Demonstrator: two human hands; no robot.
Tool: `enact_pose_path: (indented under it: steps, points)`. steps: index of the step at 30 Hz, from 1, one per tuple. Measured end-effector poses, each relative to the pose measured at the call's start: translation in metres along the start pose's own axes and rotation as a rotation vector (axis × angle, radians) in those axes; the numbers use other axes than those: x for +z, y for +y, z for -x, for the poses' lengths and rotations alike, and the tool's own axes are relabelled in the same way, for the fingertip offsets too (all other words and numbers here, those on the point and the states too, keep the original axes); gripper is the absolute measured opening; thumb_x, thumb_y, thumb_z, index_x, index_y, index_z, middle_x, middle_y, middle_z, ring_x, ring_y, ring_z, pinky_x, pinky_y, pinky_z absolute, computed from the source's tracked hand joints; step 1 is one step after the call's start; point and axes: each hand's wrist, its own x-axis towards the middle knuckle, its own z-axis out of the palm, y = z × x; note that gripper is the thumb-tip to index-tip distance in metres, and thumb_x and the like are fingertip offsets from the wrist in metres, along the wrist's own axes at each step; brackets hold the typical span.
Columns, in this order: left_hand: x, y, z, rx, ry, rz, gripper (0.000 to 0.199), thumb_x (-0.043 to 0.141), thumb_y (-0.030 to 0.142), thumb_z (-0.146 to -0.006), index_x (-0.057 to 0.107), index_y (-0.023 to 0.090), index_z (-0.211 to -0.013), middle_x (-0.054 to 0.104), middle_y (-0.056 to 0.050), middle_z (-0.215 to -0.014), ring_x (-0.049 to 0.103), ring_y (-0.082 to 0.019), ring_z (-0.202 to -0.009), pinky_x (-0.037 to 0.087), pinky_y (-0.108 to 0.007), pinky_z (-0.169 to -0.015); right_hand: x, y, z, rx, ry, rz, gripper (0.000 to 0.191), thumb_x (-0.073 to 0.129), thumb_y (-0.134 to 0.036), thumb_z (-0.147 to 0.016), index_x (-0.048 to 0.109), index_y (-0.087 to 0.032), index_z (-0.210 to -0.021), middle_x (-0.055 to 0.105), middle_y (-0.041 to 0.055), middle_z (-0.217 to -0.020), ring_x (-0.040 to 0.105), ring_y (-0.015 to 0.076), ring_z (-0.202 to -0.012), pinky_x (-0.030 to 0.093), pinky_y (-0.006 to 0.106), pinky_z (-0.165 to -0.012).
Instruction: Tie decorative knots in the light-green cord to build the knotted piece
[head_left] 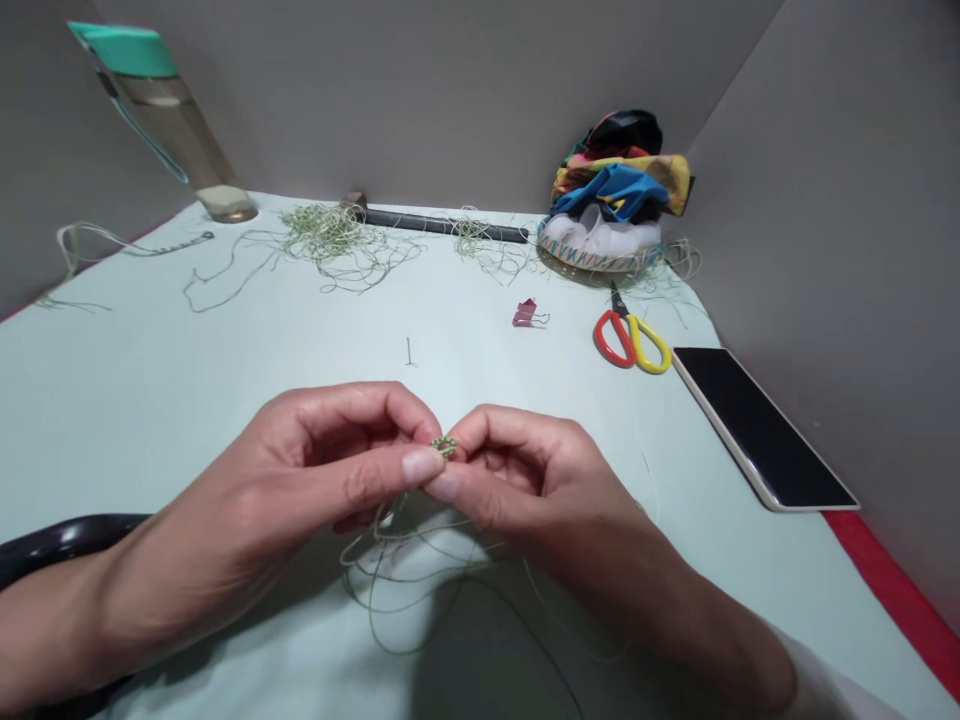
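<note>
On the pale mat [225, 330], your left hand [300, 470] and right hand [532, 480] pinch a tiny green ring [444, 447] between the fingertips, its long axis roughly level, loose cord [405, 570] trailing below your hands.

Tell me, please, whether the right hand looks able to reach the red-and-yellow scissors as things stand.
Probably yes: the right hand is pinching a small green knotted piece with the left hand, but nothing lies between it and the red-and-yellow scissors on the pale green surface.
</note>
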Motion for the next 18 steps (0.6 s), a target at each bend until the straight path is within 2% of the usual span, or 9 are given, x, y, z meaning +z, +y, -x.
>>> enact_pose_path:
  steps: [4, 8, 13, 18]
  points:
    - [0.0024, 0.0023, -0.0021, -0.005, -0.012, 0.022, 0.023, 0.079, 0.045, -0.089, 0.076, 0.024, -0.079, 0.055, 0.003, -0.067, 0.041, -0.01, -0.061, 0.038, -0.016, -0.054, -0.0002, 0.0008, 0.0004, 0.016, -0.009, 0.076, 0.03, 0.088, -0.033, -0.08, 0.061, -0.02, -0.074, 0.046, -0.0093, -0.06, 0.034, 0.0079, -0.057, 0.026, 0.024, -0.052]
    - [0.004, 0.0019, -0.0047, -0.013, 0.008, 0.064, 0.025, 0.081, 0.042, -0.087, 0.074, 0.022, -0.073, 0.051, 0.003, -0.064, 0.037, -0.01, -0.06, 0.036, -0.017, -0.052, -0.0019, 0.0048, 0.0003, -0.054, 0.008, 0.16, 0.024, 0.079, -0.03, -0.089, 0.061, -0.021, -0.075, 0.05, -0.0084, -0.064, 0.039, 0.009, -0.06, 0.03, 0.026, -0.056]
    - [0.0075, 0.0016, -0.0041, -0.038, 0.025, 0.173, 0.026, 0.084, 0.04, -0.085, 0.073, 0.02, -0.074, 0.053, 0.002, -0.067, 0.04, -0.011, -0.064, 0.04, -0.016, -0.056, -0.0004, 0.005, 0.0015, -0.171, -0.003, 0.255, 0.025, 0.072, -0.026, -0.095, 0.058, -0.022, -0.074, 0.053, -0.0066, -0.07, 0.045, 0.0106, -0.066, 0.035, 0.027, -0.063]
    - [0.0091, 0.0058, -0.0012, -0.049, 0.02, 0.224, 0.029, 0.085, 0.04, -0.083, 0.07, 0.019, -0.068, 0.049, 0.003, -0.062, 0.039, -0.01, -0.062, 0.04, -0.016, -0.056, 0.0032, 0.0046, 0.003, -0.177, 0.01, 0.254, 0.025, 0.07, -0.025, -0.095, 0.057, -0.023, -0.074, 0.051, -0.0067, -0.067, 0.044, 0.0117, -0.065, 0.034, 0.029, -0.062]
